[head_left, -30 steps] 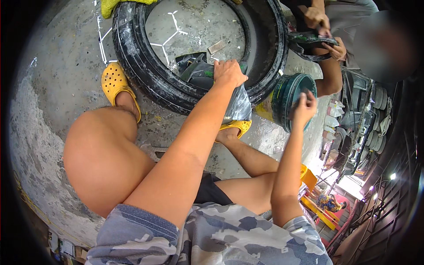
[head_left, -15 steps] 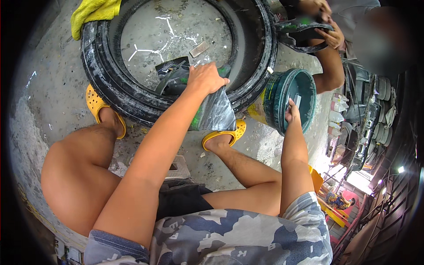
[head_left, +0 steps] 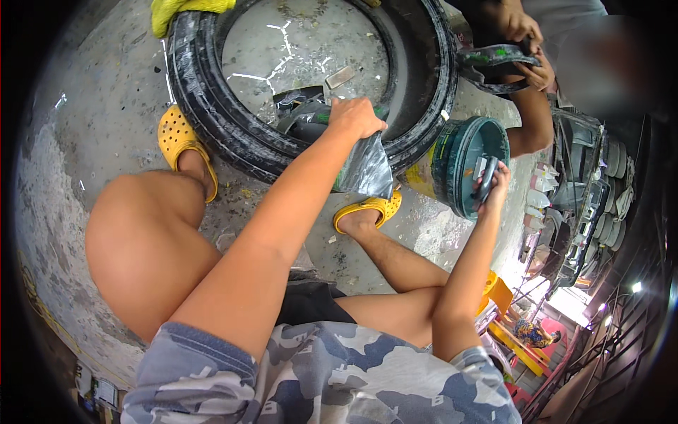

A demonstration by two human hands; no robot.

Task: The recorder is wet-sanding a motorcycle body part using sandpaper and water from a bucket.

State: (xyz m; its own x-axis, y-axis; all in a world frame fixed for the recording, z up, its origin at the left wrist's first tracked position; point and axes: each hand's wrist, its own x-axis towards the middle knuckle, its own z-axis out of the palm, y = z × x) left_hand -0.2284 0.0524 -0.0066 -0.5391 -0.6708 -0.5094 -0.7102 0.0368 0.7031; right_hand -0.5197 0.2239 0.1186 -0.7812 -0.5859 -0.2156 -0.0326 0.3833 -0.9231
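My left hand (head_left: 357, 116) is closed on a wet, glossy black curved plastic part (head_left: 367, 169) with green marks. The part lies across the near side of a black tyre (head_left: 240, 152), which is flat on the floor and whitened with residue. Over the mouth of a green bucket (head_left: 448, 169), to the right of the tyre, my right hand (head_left: 500, 185) grips a small dark oblong block (head_left: 487, 179). A pale strip shows beside the block; its exact kind is unclear.
A co-worker's hands (head_left: 526, 35) hold another curved black part (head_left: 487, 53) at the upper right. A grey bar (head_left: 340, 77) lies inside the tyre ring. A yellow cloth (head_left: 187, 7) hangs over the tyre's far left. Racked parts (head_left: 579, 184) stand at the right.
The view has shifted, so the scene sits farther right and slightly higher or lower in places. My right hand has turned, showing the block's dark side. My left hand keeps its hold.
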